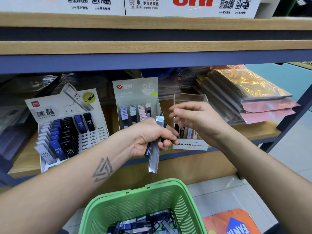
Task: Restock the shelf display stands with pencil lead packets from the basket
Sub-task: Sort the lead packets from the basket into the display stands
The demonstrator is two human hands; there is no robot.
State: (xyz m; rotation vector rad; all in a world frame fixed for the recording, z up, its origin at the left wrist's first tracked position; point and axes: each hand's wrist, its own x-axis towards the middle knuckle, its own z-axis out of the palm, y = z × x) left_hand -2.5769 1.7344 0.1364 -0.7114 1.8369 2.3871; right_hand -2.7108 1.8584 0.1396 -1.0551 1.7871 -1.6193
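A person's left hand (pixel 148 137) grips a small bundle of slim grey and dark plastic pencil lead packets (pixel 154 149) before the wooden shelf (pixel 253 130), keeping stock ready. The right hand (pixel 195 119), fingers loosely spread and holding nothing, hovers over the clear Mono display box (pixel 190 146). More packets fill the green plastic basket (pixel 135 200) below.

Plastic, card and wood-grain on a shop shelf

The basket (pixel 140 200) at six o'clock is matt green slotted plastic; the display stands (pixel 67 105) look like printed card; the shelf (pixel 253 130) has a matt wood-grain face; the pouches (pixel 249 85) at two o'clock are glossy, crinkled film.
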